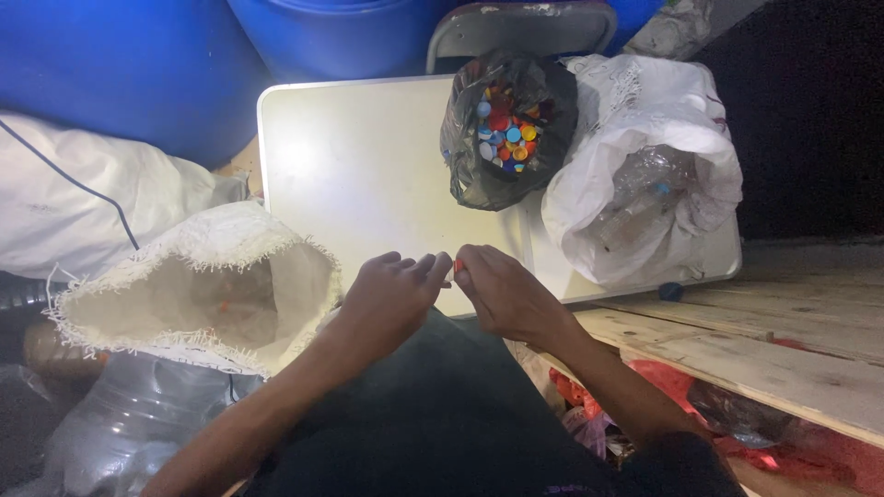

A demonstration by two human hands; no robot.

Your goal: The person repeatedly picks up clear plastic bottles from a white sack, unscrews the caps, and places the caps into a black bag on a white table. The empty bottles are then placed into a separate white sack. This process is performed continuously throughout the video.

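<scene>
We have one view only, worn on the head, looking steeply down and forward, close over our hands (451, 290), white board (359, 166) just beyond.

So the bag of bottle caps (505, 129) sits on the far end of the surface (368, 175), with the sack of plastic bottles (645, 175) right beside it on the right. An open sack (198, 290) lies off the left edge, barrels (138, 64) behind it all, wooden planks (783, 340) to the right.
</scene>
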